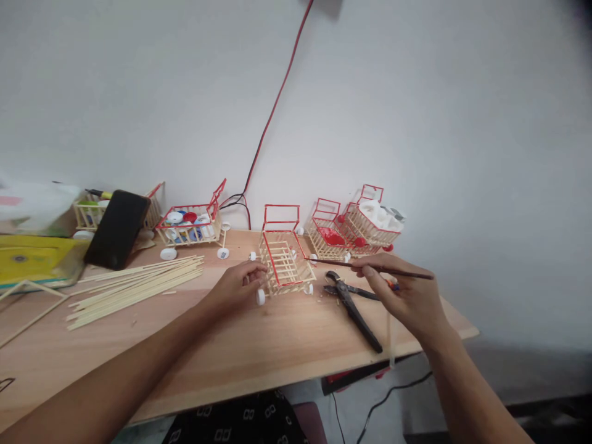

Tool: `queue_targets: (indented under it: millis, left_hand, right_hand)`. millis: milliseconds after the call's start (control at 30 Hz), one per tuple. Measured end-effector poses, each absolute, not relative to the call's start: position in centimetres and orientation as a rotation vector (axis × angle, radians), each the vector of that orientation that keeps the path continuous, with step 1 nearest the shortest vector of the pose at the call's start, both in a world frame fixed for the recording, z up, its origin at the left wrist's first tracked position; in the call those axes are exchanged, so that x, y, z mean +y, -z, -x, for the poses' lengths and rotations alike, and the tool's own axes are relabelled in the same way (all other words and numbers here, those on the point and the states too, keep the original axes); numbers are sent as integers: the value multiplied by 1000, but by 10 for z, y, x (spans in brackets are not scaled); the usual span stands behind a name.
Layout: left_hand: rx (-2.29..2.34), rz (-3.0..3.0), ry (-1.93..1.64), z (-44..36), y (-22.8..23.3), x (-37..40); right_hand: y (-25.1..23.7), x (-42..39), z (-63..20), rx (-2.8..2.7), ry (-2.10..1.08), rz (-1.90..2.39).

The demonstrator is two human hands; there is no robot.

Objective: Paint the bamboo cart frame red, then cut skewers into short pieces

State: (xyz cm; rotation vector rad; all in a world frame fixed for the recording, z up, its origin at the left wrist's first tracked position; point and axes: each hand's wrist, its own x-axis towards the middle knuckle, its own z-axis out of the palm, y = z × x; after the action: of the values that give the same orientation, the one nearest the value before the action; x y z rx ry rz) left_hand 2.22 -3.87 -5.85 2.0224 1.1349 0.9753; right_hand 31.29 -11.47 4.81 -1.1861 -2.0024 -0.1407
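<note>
The right hand (409, 302) has its fingers closed around a thin brown brush (402, 272), whose tip is at the red right rim of a wheeled stick cart (283, 259) standing on the counter (277, 339). The left hand's (243, 282) fingers curl at the cart's left side; whether they pinch it cannot be told. Black pliers (358, 314) lie to the cart's right, pale loose sticks (139, 290) to its left.

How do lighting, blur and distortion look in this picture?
Head view: light soft and fairly even across the wall; head view: top right corner darkened; head view: plastic bag at the left edge smeared; head view: forearms look stretched towards the lower corners; head view: middle cart's thin slats slightly soft.
</note>
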Motion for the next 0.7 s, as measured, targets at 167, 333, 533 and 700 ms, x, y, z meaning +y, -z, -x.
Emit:
queue_targets:
  millis: [167, 333, 533, 700]
  left_hand:
    - [1128, -2036, -980, -21, 61, -37]
    - [1116, -2042, -993, -21, 66, -35]
    - [1113, -2035, -994, -20, 68, -34]
    - [1116, -2048, -990, -20, 68, -33]
  right_hand:
    - [-51, -107, -307, -1770, 39, 1268]
    - [-44, -90, -309, -1650, -105, 1249]
    - [-44, -77, -308, -1626, -86, 1235]
    - [-44, -64, -306, -1646, -67, 1204]
